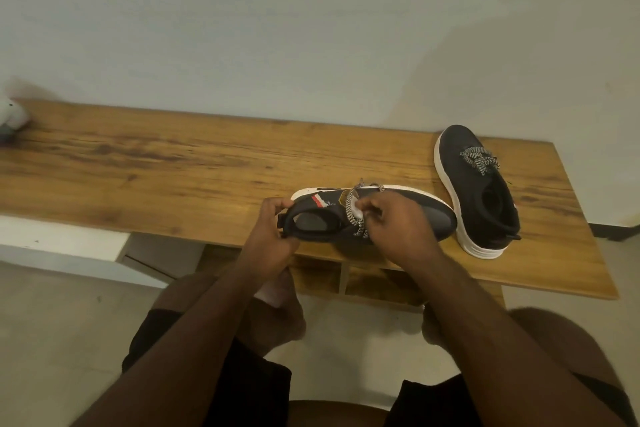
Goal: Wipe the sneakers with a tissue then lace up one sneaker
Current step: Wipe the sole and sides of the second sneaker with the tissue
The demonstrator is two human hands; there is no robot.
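Sneakers are seen on a long wooden table (pixel 145 163) that is set against a pale wall (pixel 311 28). At the far left edge of the table, a small white and grey thing (pixel 10 116) is seen, but it is too blurred to be told. Near the middle of the near edge, one dark sneaker (pixel 433 213) with a white sole is tipped onto its side, with its opening turned toward the person and its toe pointed to the right. Its heel is gripped by the left hand (pixel 272 236), with the fingers curled over the back rim and the thumb by the opening. A striped lace (pixel 353 215) is draped loosely across the middle of this shoe. Beside the lace, a small white tissue (pixel 356 211) is pinched in the bent fingers of the right hand (pixel 398 222) and is pressed on the top of the shoe. To the right, near the table's right end, the second sneaker (pixel 485 198) is stood flat on its sole, with its toe pointed to the far side and its laces bunched on top. It is just beside the toe of the held shoe. Under the table, wooden shelves (pixel 346 277) are seen.
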